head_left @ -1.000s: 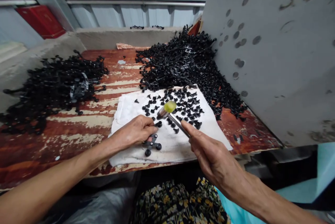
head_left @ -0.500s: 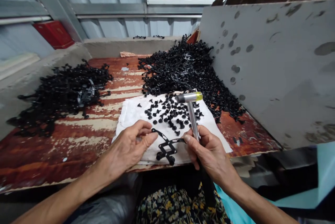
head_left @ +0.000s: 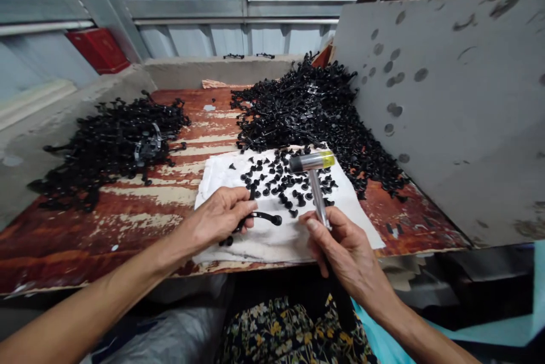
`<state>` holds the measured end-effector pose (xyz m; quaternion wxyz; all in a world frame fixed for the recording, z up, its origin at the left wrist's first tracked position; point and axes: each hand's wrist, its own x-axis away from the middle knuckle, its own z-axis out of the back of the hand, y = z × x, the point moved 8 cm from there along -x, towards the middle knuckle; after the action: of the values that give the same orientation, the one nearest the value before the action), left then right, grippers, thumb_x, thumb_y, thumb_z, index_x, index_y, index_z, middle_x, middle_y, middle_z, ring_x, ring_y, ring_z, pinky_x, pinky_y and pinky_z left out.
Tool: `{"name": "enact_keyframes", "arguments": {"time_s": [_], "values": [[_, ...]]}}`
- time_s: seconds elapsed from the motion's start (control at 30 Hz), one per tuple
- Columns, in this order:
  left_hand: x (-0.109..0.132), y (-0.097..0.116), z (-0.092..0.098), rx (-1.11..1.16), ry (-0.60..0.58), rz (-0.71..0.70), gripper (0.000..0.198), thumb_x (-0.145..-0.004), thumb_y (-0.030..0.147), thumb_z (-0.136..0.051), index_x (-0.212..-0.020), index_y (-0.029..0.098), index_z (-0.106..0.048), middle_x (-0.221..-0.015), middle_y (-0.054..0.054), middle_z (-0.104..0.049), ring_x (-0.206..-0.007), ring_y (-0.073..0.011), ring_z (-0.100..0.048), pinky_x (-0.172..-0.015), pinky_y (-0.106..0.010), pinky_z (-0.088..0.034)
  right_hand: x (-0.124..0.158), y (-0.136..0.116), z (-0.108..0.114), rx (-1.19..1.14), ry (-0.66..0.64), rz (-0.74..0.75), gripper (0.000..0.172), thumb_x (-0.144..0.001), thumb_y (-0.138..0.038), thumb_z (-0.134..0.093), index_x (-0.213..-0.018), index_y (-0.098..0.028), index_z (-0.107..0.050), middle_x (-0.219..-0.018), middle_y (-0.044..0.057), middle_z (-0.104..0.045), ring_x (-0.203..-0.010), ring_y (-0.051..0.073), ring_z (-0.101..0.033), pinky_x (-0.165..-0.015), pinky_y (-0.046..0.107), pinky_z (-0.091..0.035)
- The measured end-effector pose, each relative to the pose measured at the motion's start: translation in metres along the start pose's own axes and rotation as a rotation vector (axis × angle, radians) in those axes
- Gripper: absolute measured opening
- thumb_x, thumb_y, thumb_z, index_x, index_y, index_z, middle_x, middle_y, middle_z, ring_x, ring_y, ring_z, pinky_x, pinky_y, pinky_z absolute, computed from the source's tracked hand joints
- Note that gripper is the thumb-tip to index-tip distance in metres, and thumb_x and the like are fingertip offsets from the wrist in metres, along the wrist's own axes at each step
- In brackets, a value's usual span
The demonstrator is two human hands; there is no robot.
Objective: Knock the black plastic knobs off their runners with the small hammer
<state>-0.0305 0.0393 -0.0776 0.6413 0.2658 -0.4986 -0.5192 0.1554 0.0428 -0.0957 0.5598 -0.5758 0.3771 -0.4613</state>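
Observation:
My left hand (head_left: 227,213) is closed on a black jointed scissor linkage (head_left: 268,217). One curved arm with a round end sticks out to the right, and round ends show below the fingers; the middle is hidden by the hand. My right hand (head_left: 338,245) grips a small mallet (head_left: 314,182) by its metal handle, with the head raised. That head has one dark face and one yellow face. Under both hands lies a white cloth (head_left: 276,242). Scattered on its far half are many small black flanged pegs (head_left: 281,182).
A large heap of black linkages (head_left: 293,108) stands at the back right, against an upright grey board (head_left: 451,114). Another pile of linkages (head_left: 110,142) lies at the left. The worn red-brown tabletop (head_left: 140,222) has a low concrete ledge (head_left: 213,71) behind it.
The linkage has left my right hand's fingertips and is now turned within my left hand's grip. My right hand still holds the mallet. The view has shifted slightly.

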Motion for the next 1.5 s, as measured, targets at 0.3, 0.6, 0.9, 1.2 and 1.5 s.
{"name": "enact_keyframes", "arguments": {"time_s": [0.3,0.6,0.9,1.2,1.5], "values": [[-0.019,-0.007,0.008,-0.227,-0.153,-0.072,0.035,-0.081,0.050,-0.049,-0.067,0.018,-0.045,-0.057,0.004,-0.044,-0.043,-0.0055,-0.034,-0.039,-0.017,-0.025,-0.005,0.017,0.032,0.042,0.064,-0.057,0.044,-0.080,-0.062,-0.060,-0.078,-0.019,-0.053,-0.050,-0.008,-0.045,-0.036,0.006,-0.040,-0.033,0.017,-0.034],[-0.023,-0.003,0.011,-0.339,-0.147,-0.135,0.037,-0.084,0.049,-0.042,-0.064,0.018,-0.045,-0.058,0.003,-0.045,-0.047,-0.0075,-0.036,-0.043,-0.019,-0.028,-0.008,0.023,0.033,0.065,0.047,-0.075,0.041,-0.082,-0.059,-0.059,-0.080,-0.018,-0.055,-0.049,-0.008,-0.046,-0.035,0.006,-0.040,-0.033,0.017,-0.033],[-0.025,-0.004,0.010,-0.374,-0.156,-0.150,0.039,-0.086,0.050,-0.040,-0.063,0.019,-0.046,-0.055,0.003,-0.043,-0.045,-0.0074,-0.034,-0.041,-0.019,-0.027,-0.008,0.022,0.033,0.066,0.061,-0.082,0.041,-0.080,-0.059,-0.061,-0.077,-0.019,-0.054,-0.048,-0.007,-0.047,-0.034,0.007,-0.041,-0.033,0.018,-0.033],[-0.027,-0.008,0.011,-0.338,-0.140,-0.167,0.040,-0.088,0.048,-0.043,-0.063,0.018,-0.046,-0.054,0.004,-0.042,-0.044,-0.0069,-0.032,-0.040,-0.019,-0.024,-0.008,0.019,0.032,0.086,0.058,-0.070,0.039,-0.081,-0.058,-0.060,-0.075,-0.020,-0.054,-0.048,-0.007,-0.047,-0.035,0.008,-0.042,-0.034,0.019,-0.033],[-0.027,-0.002,0.012,-0.461,-0.121,-0.241,0.035,-0.087,0.040,-0.042,-0.060,0.018,-0.046,-0.054,0.004,-0.040,-0.049,-0.0089,-0.034,-0.047,-0.021,-0.027,-0.008,0.022,0.033,0.107,0.050,-0.057,0.040,-0.082,-0.059,-0.058,-0.078,-0.019,-0.055,-0.048,-0.007,-0.046,-0.034,0.008,-0.041,-0.034,0.019,-0.032]]}}
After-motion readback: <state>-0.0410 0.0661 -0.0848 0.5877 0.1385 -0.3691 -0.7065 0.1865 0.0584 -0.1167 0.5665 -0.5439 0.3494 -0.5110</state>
